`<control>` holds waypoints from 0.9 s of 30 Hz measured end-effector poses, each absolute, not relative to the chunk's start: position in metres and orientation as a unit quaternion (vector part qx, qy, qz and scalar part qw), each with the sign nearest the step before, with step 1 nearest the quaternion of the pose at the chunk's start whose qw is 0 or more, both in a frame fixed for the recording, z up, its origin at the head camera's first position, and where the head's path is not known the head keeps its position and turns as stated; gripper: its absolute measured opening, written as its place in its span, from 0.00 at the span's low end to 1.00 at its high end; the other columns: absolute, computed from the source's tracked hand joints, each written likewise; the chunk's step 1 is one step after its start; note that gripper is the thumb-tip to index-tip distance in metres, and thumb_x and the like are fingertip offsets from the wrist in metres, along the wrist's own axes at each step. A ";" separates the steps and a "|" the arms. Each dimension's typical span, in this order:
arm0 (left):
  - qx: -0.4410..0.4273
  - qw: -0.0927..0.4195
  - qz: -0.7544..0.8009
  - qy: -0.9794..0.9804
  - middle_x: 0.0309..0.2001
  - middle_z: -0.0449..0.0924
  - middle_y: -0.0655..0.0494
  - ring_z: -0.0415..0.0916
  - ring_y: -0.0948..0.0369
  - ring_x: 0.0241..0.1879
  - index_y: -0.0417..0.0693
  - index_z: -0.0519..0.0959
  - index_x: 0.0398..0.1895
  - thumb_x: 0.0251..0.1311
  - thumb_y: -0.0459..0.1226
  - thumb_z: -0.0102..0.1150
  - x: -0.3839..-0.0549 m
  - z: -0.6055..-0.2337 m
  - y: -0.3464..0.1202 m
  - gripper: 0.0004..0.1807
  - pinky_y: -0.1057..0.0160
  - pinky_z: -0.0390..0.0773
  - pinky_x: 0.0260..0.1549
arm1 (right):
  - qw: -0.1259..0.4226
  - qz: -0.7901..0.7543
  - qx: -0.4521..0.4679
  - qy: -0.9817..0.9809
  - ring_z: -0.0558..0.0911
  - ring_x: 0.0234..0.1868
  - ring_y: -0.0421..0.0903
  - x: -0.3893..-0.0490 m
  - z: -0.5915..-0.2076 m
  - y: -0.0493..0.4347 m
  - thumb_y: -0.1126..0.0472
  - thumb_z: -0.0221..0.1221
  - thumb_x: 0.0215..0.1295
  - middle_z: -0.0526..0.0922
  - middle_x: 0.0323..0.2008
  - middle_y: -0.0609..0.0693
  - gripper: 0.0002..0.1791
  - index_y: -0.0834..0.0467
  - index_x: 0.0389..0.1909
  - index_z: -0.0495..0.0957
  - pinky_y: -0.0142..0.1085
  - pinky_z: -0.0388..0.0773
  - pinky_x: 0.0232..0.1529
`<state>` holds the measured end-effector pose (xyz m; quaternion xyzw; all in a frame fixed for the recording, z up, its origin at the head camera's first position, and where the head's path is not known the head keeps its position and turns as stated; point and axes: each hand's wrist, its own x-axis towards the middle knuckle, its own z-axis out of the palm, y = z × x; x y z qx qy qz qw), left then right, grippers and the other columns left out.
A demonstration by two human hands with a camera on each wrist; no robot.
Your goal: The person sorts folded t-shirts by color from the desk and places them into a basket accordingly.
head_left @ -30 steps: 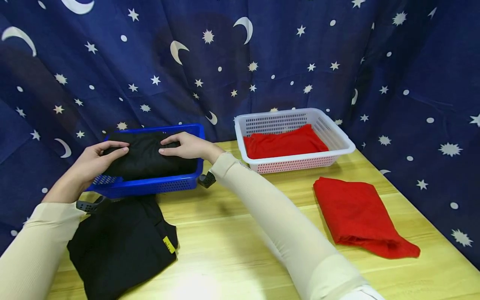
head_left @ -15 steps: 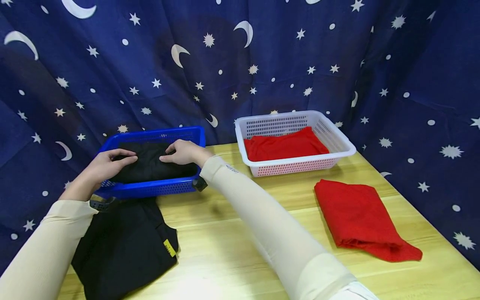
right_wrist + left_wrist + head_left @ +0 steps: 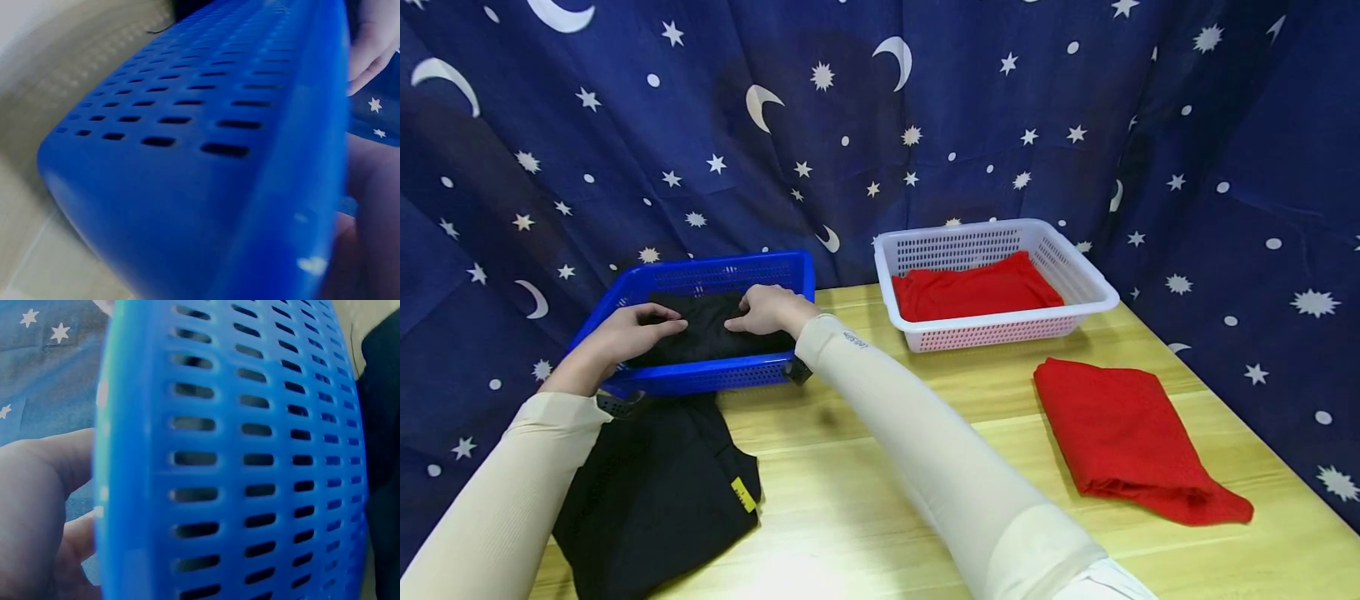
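Observation:
Both hands reach into the blue basket [image 3: 700,377] at the left, over a black garment [image 3: 703,321] folded inside it. My left hand [image 3: 638,330] pinches the garment's left part, thumb near the bent fingers. Opposite it, my right hand [image 3: 767,310] pinches the right part, its fingertips partly hidden behind the hand. In the left wrist view the slotted basket wall [image 3: 228,459] covers most of the left fingers [image 3: 78,456]. The right wrist view likewise has the basket wall [image 3: 181,169] in front of the right hand.
A second black garment [image 3: 658,500] with a yellow tag lies folded in front of the blue basket. Back right stands a white basket [image 3: 1007,323] holding red cloth [image 3: 977,292]. A folded red garment [image 3: 1131,437] lies at the right. A star-patterned curtain [image 3: 850,100] hangs behind.
Both hands have come down and slightly toward the viewer, and the black garment has sunk lower with them. More of the blue basket's back wall shows.

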<state>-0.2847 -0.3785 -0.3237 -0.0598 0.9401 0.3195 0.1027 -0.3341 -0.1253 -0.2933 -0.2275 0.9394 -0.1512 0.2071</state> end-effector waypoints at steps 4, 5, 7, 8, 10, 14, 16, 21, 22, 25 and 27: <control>-0.058 0.119 0.291 0.947 0.80 0.51 0.22 0.52 0.25 0.76 0.38 0.67 0.74 0.79 0.62 0.49 -0.284 -0.324 -0.379 0.40 0.21 0.58 0.70 | 0.222 -0.093 -0.228 0.944 0.67 0.82 0.47 -0.328 -0.291 -0.126 0.32 0.52 0.79 0.68 0.81 0.38 0.35 0.40 0.81 0.67 0.45 0.61 0.82; -0.057 0.121 0.286 0.949 0.79 0.52 0.21 0.53 0.25 0.75 0.38 0.68 0.74 0.80 0.62 0.49 -0.284 -0.324 -0.379 0.39 0.21 0.59 0.70 | 0.223 -0.084 -0.229 0.944 0.67 0.82 0.47 -0.326 -0.290 -0.127 0.32 0.52 0.80 0.68 0.81 0.38 0.35 0.40 0.81 0.67 0.45 0.60 0.82; -0.056 0.121 0.275 0.952 0.77 0.56 0.22 0.57 0.26 0.72 0.37 0.69 0.72 0.80 0.62 0.49 -0.284 -0.324 -0.379 0.39 0.22 0.62 0.69 | 0.218 -0.077 -0.226 0.946 0.67 0.81 0.48 -0.323 -0.290 -0.127 0.32 0.52 0.80 0.69 0.80 0.38 0.35 0.40 0.81 0.67 0.44 0.61 0.81; -0.056 0.120 0.271 0.954 0.76 0.58 0.22 0.58 0.27 0.71 0.37 0.70 0.72 0.80 0.61 0.49 -0.283 -0.324 -0.378 0.38 0.23 0.63 0.68 | 0.214 -0.076 -0.223 0.948 0.67 0.81 0.48 -0.322 -0.289 -0.127 0.32 0.52 0.80 0.70 0.80 0.38 0.34 0.40 0.81 0.68 0.44 0.61 0.81; -0.054 0.116 0.263 0.956 0.75 0.60 0.22 0.60 0.28 0.69 0.36 0.70 0.71 0.80 0.61 0.49 -0.283 -0.324 -0.378 0.38 0.25 0.65 0.67 | 0.205 -0.073 -0.218 0.951 0.68 0.80 0.48 -0.319 -0.290 -0.128 0.33 0.53 0.80 0.71 0.79 0.38 0.33 0.40 0.80 0.69 0.43 0.62 0.80; -0.053 0.106 0.248 0.962 0.75 0.60 0.21 0.61 0.28 0.68 0.35 0.71 0.70 0.80 0.59 0.50 -0.281 -0.322 -0.376 0.37 0.26 0.67 0.66 | 0.180 -0.058 -0.210 0.959 0.69 0.77 0.49 -0.317 -0.293 -0.129 0.33 0.52 0.80 0.71 0.78 0.44 0.32 0.41 0.78 0.72 0.44 0.65 0.78; -0.058 0.101 0.240 0.964 0.75 0.59 0.20 0.60 0.27 0.68 0.35 0.71 0.70 0.80 0.59 0.50 -0.279 -0.321 -0.375 0.37 0.26 0.67 0.66 | 0.154 -0.052 -0.210 0.964 0.70 0.73 0.50 -0.316 -0.296 -0.129 0.33 0.53 0.80 0.71 0.76 0.49 0.30 0.42 0.75 0.74 0.44 0.68 0.76; -0.064 0.103 0.232 0.965 0.75 0.58 0.20 0.59 0.25 0.70 0.33 0.71 0.71 0.80 0.60 0.49 -0.276 -0.320 -0.374 0.38 0.24 0.66 0.68 | 0.075 -0.053 -0.219 0.971 0.73 0.61 0.52 -0.317 -0.304 -0.129 0.35 0.56 0.79 0.75 0.65 0.53 0.26 0.46 0.66 0.81 0.45 0.74 0.68; -0.063 0.105 0.232 0.965 0.75 0.57 0.20 0.59 0.25 0.70 0.33 0.71 0.71 0.80 0.60 0.49 -0.276 -0.319 -0.374 0.38 0.24 0.66 0.68 | 0.065 -0.056 -0.222 0.971 0.74 0.60 0.52 -0.317 -0.305 -0.129 0.36 0.57 0.79 0.76 0.64 0.52 0.25 0.46 0.65 0.82 0.45 0.75 0.67; -0.060 0.107 0.237 0.964 0.75 0.57 0.20 0.59 0.25 0.69 0.33 0.71 0.71 0.80 0.60 0.49 -0.276 -0.320 -0.374 0.38 0.24 0.66 0.68 | 0.060 -0.058 -0.232 0.969 0.76 0.58 0.51 -0.319 -0.307 -0.128 0.36 0.56 0.80 0.81 0.63 0.50 0.24 0.47 0.62 0.83 0.45 0.75 0.65; -0.059 0.109 0.239 0.963 0.75 0.58 0.20 0.60 0.26 0.69 0.34 0.70 0.72 0.80 0.60 0.49 -0.277 -0.321 -0.373 0.39 0.24 0.66 0.67 | 0.066 -0.060 -0.237 0.967 0.77 0.57 0.50 -0.320 -0.308 -0.128 0.37 0.56 0.80 0.83 0.63 0.48 0.23 0.47 0.61 0.83 0.45 0.74 0.64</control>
